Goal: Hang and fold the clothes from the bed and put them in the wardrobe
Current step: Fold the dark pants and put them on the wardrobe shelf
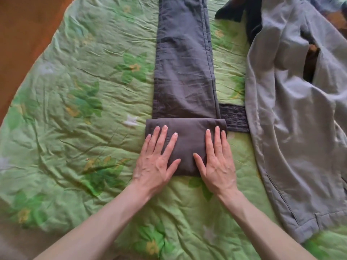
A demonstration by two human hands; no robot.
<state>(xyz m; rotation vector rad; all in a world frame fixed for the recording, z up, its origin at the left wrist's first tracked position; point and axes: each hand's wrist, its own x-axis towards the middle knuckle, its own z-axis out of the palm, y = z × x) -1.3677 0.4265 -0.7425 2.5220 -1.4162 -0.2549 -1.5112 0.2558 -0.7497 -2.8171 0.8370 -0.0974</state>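
Observation:
Dark grey trousers (185,59) lie lengthwise on the green flowered bedspread (78,113), legs running away from me. Their near end is folded over into a thick block (187,141). My left hand (156,162) lies flat on the block's left side, fingers straight and spread. On the block's right side my right hand (217,162) presses flat in the same way. A light grey jacket (293,128) is spread out on the right of the bed.
A dark knitted piece (233,118) pokes out between the trousers and the jacket. More dark clothing (242,10) lies at the top right. Brown wooden floor (22,29) shows beyond the bed's left edge.

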